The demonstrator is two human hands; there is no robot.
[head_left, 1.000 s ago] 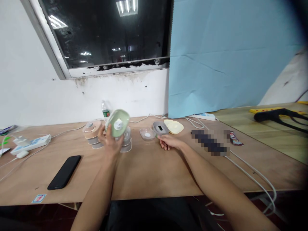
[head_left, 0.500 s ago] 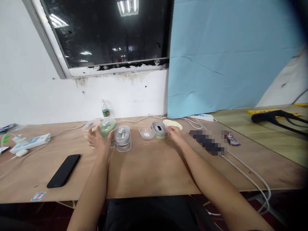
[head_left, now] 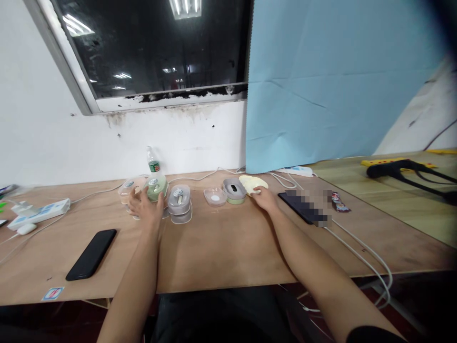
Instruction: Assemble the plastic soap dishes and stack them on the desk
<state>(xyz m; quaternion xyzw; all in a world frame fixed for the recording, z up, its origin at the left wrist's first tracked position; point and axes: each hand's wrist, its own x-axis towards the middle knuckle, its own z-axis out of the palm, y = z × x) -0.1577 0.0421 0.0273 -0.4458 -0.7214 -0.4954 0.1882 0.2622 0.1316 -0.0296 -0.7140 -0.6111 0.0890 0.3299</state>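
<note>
My left hand (head_left: 145, 205) has its fingers spread in front of a round green-lidded container (head_left: 157, 186) and a pinkish container (head_left: 130, 185). Whether it touches them I cannot tell. My right hand (head_left: 264, 197) has its thumb and fingers at the front edge of a pale yellow flat piece (head_left: 253, 182), which lies slightly raised. Just left of that stands a grey and green container (head_left: 234, 188) with a dark oval slot on top. Beside it lies a small clear pink lid (head_left: 215, 196) with a white disc. A stacked grey clear container (head_left: 179, 204) stands right of my left hand.
A black phone (head_left: 92, 254) lies at the front left, with a white power strip (head_left: 40, 213) beyond it. Near the wall stands a plastic bottle (head_left: 153, 162). A dark blurred device (head_left: 300, 207), cables and a snack wrapper (head_left: 340, 202) lie at right.
My right hand's fingers have come onto the front edge of the pale yellow piece, which has shifted a little. My left hand stays by the green-lidded container. The view has shifted slightly.
</note>
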